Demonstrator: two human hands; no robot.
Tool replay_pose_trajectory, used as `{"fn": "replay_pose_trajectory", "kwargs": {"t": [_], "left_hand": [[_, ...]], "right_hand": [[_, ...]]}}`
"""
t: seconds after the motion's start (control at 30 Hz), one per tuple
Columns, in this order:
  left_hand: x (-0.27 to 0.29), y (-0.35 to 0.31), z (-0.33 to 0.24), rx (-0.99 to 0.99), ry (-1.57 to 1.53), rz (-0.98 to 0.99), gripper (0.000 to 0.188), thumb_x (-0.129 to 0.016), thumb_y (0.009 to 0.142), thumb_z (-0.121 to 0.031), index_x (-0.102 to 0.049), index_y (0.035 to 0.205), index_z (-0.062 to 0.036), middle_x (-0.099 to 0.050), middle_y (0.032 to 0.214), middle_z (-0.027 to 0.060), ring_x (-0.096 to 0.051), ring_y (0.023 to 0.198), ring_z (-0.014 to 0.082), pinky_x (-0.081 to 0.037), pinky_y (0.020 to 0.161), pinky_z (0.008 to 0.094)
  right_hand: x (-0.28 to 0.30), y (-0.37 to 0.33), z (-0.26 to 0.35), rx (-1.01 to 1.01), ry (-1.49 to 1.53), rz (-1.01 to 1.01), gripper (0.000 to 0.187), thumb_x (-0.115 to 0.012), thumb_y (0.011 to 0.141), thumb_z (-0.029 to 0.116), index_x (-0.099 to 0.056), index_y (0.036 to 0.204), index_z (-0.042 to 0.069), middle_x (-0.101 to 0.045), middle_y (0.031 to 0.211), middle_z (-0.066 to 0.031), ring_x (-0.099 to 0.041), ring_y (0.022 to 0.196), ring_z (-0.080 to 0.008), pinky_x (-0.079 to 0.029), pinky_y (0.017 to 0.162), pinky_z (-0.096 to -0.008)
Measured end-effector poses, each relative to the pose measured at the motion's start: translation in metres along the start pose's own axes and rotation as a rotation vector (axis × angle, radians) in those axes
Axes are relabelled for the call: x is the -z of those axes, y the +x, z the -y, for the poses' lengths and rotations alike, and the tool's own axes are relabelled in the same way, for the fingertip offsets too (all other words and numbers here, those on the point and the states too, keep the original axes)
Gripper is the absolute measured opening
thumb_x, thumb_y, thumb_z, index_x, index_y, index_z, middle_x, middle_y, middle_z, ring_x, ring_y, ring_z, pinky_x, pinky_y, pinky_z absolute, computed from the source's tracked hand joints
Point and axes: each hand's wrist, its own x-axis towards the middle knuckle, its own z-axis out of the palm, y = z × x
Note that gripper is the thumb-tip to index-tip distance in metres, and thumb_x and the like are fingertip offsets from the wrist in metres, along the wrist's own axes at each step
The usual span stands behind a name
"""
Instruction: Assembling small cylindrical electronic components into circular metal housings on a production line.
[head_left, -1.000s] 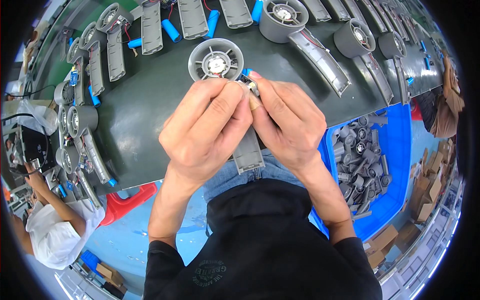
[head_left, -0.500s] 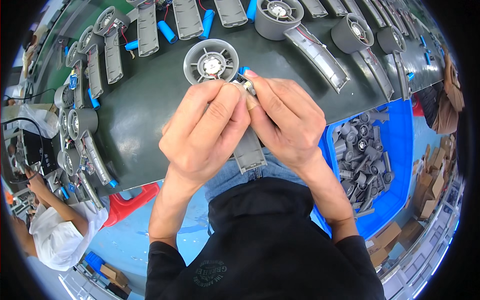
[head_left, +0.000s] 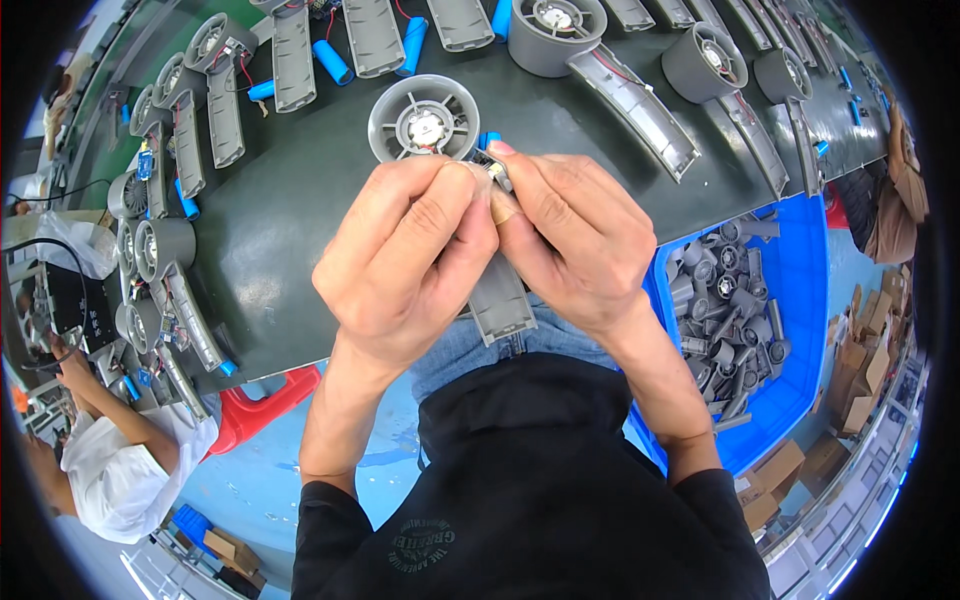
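A grey handheld fan housing with a round spoked head lies in front of me, its open handle half pointing toward my body. Over the neck between head and handle, both my hands meet, fingertips nearly touching. My left hand is closed in a pinch, and its fingers hide whatever they grip. Between the thumb and forefinger of my right hand is a small circuit board, partly covered. The end of a blue battery cell shows just beyond these fingertips.
More fan housings with open handles and blue battery cells line the dark green table. At right stands a blue bin full of grey fan parts. Another person in white works at the left, beside a red stool.
Both hands stay together over the fan's neck, still pinching. The left has shifted very slightly left; the fan housing has hardly moved.
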Motion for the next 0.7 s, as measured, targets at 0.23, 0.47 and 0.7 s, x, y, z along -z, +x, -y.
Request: {"fn": "replay_pose_trajectory", "kwargs": {"t": [0.23, 0.47, 0.7], "left_hand": [[0.004, 0.000, 0.000, 0.031, -0.029, 0.053, 0.030, -0.072, 0.072, 0.015, -0.069, 0.100, 0.0067, -0.069, 0.090, 0.0174, -0.066, 0.075, 0.0238, -0.053, 0.066, 0.0298], [0.005, 0.002, -0.001, 0.048, -0.053, 0.068, 0.029, -0.072, 0.073, 0.014, -0.069, 0.101, 0.0054, -0.069, 0.088, 0.0154, -0.066, 0.073, 0.0229, -0.052, 0.066, 0.0281], [0.030, 0.022, 0.007, 0.129, 0.084, 0.163, 0.052, -0.083, 0.073, -0.005, -0.067, 0.123, -0.0010, -0.062, 0.119, 0.0161, -0.060, 0.100, 0.0303, -0.050, 0.084, 0.0368]], "right_hand": [[0.001, 0.002, 0.000, 0.014, 0.016, 0.008, 0.029, -0.075, 0.074, -0.006, -0.070, 0.102, -0.007, -0.072, 0.092, -0.0146, -0.070, 0.076, -0.0273, -0.056, 0.067, -0.0332], [0.003, 0.002, 0.001, -0.007, 0.011, 0.025, 0.030, -0.074, 0.074, -0.006, -0.071, 0.104, -0.007, -0.072, 0.091, -0.0147, -0.070, 0.075, -0.0278, -0.056, 0.066, -0.0337], [0.006, -0.001, 0.011, -0.302, 0.060, 0.040, 0.027, -0.072, 0.083, -0.002, -0.071, 0.110, -0.004, -0.072, 0.093, -0.0159, -0.070, 0.076, -0.0252, -0.054, 0.069, -0.0308]]}}
